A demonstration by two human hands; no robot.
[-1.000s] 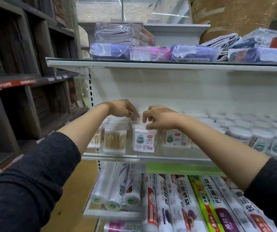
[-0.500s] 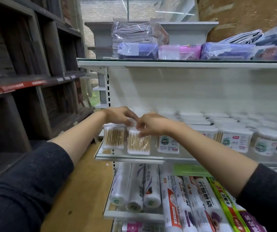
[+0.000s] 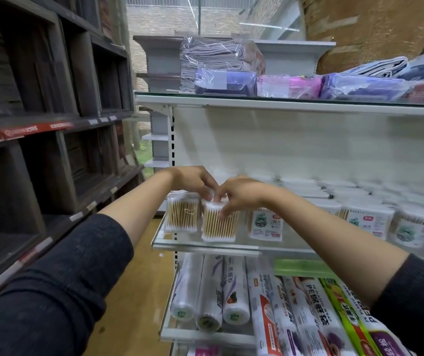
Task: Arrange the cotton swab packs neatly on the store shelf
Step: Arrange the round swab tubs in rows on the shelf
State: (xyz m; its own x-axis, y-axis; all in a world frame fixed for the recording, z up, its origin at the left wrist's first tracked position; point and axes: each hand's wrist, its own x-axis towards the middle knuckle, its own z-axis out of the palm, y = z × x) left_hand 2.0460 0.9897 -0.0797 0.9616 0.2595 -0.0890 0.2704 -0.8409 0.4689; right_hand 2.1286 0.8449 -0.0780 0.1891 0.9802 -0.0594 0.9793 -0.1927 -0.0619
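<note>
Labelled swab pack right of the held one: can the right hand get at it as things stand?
Probably yes. The labelled swab pack stands at the glass shelf front, beside the right hand, nothing before it. But that hand's fingers grip the bare swab pack and must release first.

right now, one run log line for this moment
step: straightening swab pack | left hand: on pack top | right hand: pinching it | place: glass shelf front

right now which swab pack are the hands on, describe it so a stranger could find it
Find the glass shelf in the middle of the white unit, above the plastic wrap rolls. At its left end, the swab pack is second from the edge, with both hands on top. It shows bare wooden sticks and sits forward, unlike the labelled pack on its right.
</note>
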